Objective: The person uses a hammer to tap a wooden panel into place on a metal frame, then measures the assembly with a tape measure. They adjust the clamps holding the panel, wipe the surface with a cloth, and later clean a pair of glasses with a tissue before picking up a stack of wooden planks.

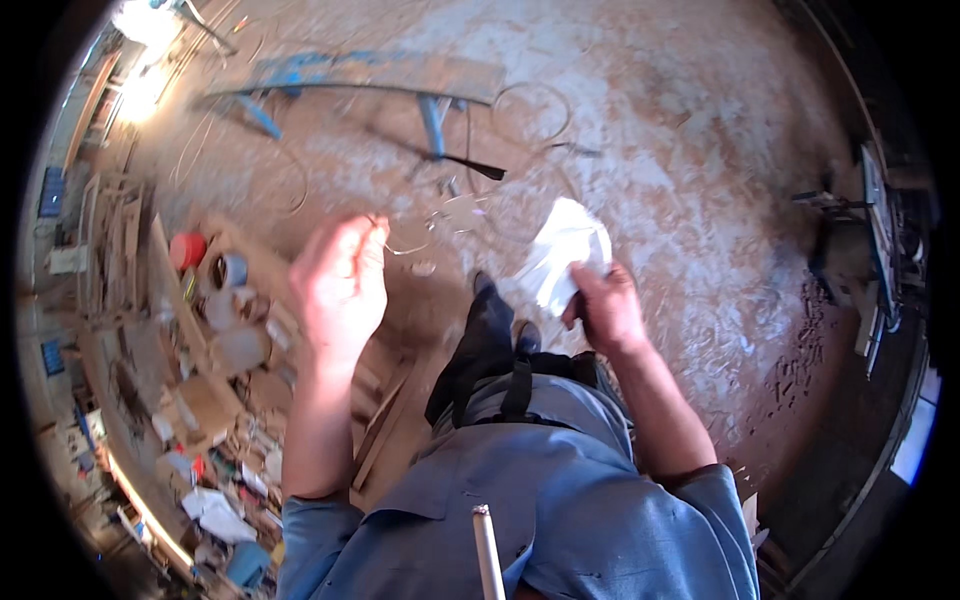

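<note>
My left hand (340, 285) is raised with its fingers pinched together. A thin wire-like arm runs from the fingertips to what looks like a pair of eyeglasses (461, 213), whose clear lenses are hard to make out against the floor. To the right, my right hand (606, 305) grips a crumpled white cloth (566, 250) between thumb and fingers. The cloth hangs apart from the eyeglasses and is bright enough that its folds are partly washed out. A lit-looking cigarette (487, 550) juts up from the lower edge, held by neither hand.
Ahead stands a low wooden bench (380, 75) with blue legs, thin hoops of wire lying around it. Boards, rolls of tape (231, 270), a red round container (187, 250) and mixed scraps crowd the left side. At the right are a metal-framed stand (872, 240) and scattered dark bits.
</note>
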The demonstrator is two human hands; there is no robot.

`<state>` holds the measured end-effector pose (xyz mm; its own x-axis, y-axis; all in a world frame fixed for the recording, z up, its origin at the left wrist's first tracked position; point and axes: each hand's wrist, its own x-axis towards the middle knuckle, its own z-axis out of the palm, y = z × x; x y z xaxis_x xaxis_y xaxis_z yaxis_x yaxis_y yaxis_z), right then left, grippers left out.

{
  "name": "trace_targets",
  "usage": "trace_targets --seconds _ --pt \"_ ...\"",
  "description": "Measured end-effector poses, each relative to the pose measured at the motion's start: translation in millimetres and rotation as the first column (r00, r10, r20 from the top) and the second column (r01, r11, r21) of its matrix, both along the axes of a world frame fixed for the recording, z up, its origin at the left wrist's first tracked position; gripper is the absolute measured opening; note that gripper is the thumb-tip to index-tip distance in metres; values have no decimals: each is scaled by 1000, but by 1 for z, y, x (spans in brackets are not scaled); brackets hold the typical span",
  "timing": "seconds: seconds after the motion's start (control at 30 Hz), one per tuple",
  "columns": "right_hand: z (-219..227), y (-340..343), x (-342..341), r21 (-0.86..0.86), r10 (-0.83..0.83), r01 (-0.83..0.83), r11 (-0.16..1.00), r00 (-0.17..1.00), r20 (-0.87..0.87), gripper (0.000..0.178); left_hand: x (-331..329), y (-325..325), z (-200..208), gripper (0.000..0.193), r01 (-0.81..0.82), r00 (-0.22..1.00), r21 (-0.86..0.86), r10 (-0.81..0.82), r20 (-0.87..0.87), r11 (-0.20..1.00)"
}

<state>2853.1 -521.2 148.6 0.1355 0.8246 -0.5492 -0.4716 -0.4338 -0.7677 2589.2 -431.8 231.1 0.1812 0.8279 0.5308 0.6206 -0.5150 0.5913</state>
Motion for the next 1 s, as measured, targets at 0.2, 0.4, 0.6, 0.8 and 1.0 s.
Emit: trace_targets --seconds 0.2,0.4,0.6,0.8,1.0 --pt "-17 68 -17 -99 20 -28 995 996 -85 30 -9 57 -38 5 -73 989 -129 56 -134 989" --pt "-2 123 -42 8 -141 152 988 937 -320 35 -17 90 -49 5 33 957 -272 48 286 962" --pt "7 165 -53 228 -4 145 963 852 -524 47 -2 117 -60 8 0 951 -130 40 306 992" --pt "6 224 -28 189 -56 163 968 878 -475 32 40 147 -56 12 36 988 53 -44 149 998" --pt "-7 283 34 96 10 58 994 806 -592 21 110 179 -56 11 84 992 77 -76 -100 994"
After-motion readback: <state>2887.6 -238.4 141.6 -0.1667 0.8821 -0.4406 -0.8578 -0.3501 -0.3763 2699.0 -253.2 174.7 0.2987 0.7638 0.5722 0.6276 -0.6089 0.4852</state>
